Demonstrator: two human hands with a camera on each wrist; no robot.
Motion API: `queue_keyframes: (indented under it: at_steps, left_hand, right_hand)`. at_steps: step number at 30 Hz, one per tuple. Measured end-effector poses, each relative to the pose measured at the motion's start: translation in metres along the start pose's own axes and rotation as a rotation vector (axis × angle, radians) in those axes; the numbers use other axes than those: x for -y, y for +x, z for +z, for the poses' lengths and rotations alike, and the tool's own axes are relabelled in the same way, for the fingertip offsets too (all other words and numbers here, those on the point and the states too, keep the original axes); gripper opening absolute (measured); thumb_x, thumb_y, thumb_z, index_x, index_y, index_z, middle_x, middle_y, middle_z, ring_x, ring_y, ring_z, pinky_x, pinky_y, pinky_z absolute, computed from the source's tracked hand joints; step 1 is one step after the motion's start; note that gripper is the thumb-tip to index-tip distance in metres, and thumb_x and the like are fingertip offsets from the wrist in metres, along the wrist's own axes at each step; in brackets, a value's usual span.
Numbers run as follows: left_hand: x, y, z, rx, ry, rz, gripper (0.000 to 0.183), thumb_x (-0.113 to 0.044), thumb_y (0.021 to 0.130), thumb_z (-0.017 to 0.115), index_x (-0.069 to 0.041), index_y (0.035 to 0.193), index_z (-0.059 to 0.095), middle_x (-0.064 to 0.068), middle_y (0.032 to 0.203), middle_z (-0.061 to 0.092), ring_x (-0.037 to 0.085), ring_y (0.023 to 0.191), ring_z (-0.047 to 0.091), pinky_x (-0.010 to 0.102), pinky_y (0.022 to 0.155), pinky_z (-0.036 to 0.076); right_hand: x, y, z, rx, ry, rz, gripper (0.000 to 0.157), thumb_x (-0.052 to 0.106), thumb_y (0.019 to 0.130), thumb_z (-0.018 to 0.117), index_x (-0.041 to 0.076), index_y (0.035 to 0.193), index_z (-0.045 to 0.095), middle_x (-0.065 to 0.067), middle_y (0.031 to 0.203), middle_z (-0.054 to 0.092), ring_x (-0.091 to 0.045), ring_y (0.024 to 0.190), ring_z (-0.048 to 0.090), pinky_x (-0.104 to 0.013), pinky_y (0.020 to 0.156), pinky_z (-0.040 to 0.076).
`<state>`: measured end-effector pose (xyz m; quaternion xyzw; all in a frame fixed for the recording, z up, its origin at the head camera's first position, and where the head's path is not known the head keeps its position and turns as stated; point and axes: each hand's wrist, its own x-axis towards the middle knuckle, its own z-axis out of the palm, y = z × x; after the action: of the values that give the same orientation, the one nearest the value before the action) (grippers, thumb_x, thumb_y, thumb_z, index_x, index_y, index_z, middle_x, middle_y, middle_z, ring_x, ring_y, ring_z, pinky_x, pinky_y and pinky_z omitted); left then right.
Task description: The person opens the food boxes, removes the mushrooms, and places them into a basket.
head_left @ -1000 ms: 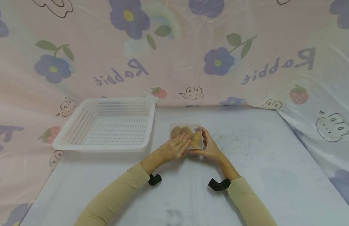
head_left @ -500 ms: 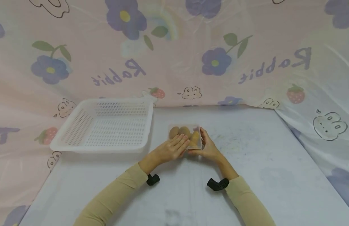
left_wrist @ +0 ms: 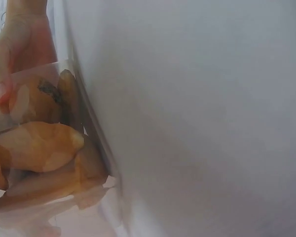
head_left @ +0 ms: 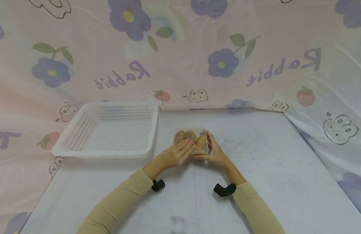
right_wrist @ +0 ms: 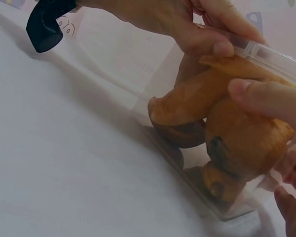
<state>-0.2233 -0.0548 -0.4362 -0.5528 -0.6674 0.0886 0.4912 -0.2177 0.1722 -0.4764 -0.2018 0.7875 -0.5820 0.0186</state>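
Observation:
A clear plastic box (head_left: 176,130) holds several brown and orange-yellow rounded and long pieces (head_left: 190,136), whose kind I cannot tell. My left hand (head_left: 175,154) lies across its top with straight fingers; in the right wrist view the left thumb (right_wrist: 222,48) touches the near wall just under the lid rim. My right hand (head_left: 216,153) grips the box at its right end, the right thumb (right_wrist: 259,94) on the near wall and the other fingers behind. Through the wall in the left wrist view, an orange, blunt-tipped piece (left_wrist: 44,145) lies above others.
To the left of the box stands a white perforated plastic basket (head_left: 105,154). The white tabletop (head_left: 265,195) reaches back to a pink printed cloth (head_left: 180,71). Black camera mounts (head_left: 225,190) sit at both wrists.
The head view has shifted slightly. Both hands keep their places on the box, which stays at the same spot on the table.

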Motion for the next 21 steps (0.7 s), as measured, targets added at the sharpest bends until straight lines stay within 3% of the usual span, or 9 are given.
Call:
queue_keyframes:
  at_steps: [4, 7, 10, 12, 15, 21]
  left_hand:
    - [0.001, 0.002, -0.003, 0.032, -0.062, -0.052, 0.022, -0.019, 0.094, 0.059, -0.004, 0.103, 0.071, 0.008, 0.102, 0.076, 0.019, 0.098, 0.073, 0.026, 0.090, 0.059]
    - [0.000, 0.003, -0.007, 0.076, -0.183, -0.168, 0.037, -0.024, 0.078, 0.079, -0.003, 0.108, 0.072, 0.008, 0.109, 0.075, 0.019, 0.103, 0.072, 0.024, 0.091, 0.058]
    - [-0.003, 0.005, -0.009, 0.097, -0.286, -0.281, 0.046, -0.022, 0.072, 0.084, -0.004, 0.112, 0.071, 0.009, 0.115, 0.073, 0.019, 0.107, 0.070, 0.023, 0.092, 0.057]
    - [-0.005, 0.006, -0.010, 0.096, -0.299, -0.314, 0.045, -0.020, 0.072, 0.084, -0.004, 0.112, 0.071, 0.008, 0.116, 0.073, 0.019, 0.108, 0.070, 0.023, 0.092, 0.056]
    - [-0.008, 0.008, -0.010, 0.101, -0.241, -0.290, 0.040, -0.019, 0.075, 0.081, -0.004, 0.111, 0.071, 0.008, 0.114, 0.073, 0.018, 0.107, 0.070, 0.023, 0.094, 0.056]
    - [-0.004, 0.008, -0.012, 0.117, -0.069, -0.141, 0.035, -0.023, 0.079, 0.077, -0.002, 0.107, 0.072, 0.009, 0.108, 0.075, 0.018, 0.103, 0.071, 0.025, 0.094, 0.057]
  right_hand:
    - [0.001, 0.000, -0.001, 0.013, -0.003, 0.005, 0.112, 0.017, 0.073, 0.084, -0.001, 0.152, 0.007, -0.027, 0.159, 0.014, -0.048, 0.148, 0.011, -0.072, 0.116, 0.014]
    - [0.002, 0.000, -0.002, 0.014, 0.011, 0.016, 0.112, 0.017, 0.073, 0.084, -0.001, 0.153, 0.007, -0.027, 0.160, 0.014, -0.047, 0.149, 0.010, -0.072, 0.116, 0.012]
    - [0.002, -0.001, -0.003, 0.005, 0.030, 0.010, 0.110, 0.014, 0.073, 0.084, -0.001, 0.152, 0.008, -0.027, 0.159, 0.015, -0.047, 0.149, 0.010, -0.072, 0.117, 0.011]
    - [0.001, 0.000, -0.004, 0.003, 0.040, -0.005, 0.109, 0.012, 0.073, 0.084, -0.001, 0.152, 0.009, -0.028, 0.158, 0.017, -0.046, 0.149, 0.011, -0.072, 0.117, 0.010]
    - [-0.001, 0.001, -0.004, 0.008, 0.046, -0.032, 0.109, 0.011, 0.072, 0.084, -0.003, 0.151, 0.010, -0.029, 0.157, 0.019, -0.047, 0.148, 0.011, -0.072, 0.117, 0.009]
    - [-0.005, 0.004, 0.001, 0.010, 0.054, -0.067, 0.108, 0.007, 0.071, 0.084, -0.005, 0.150, 0.011, -0.032, 0.154, 0.022, -0.049, 0.147, 0.013, -0.073, 0.116, 0.009]
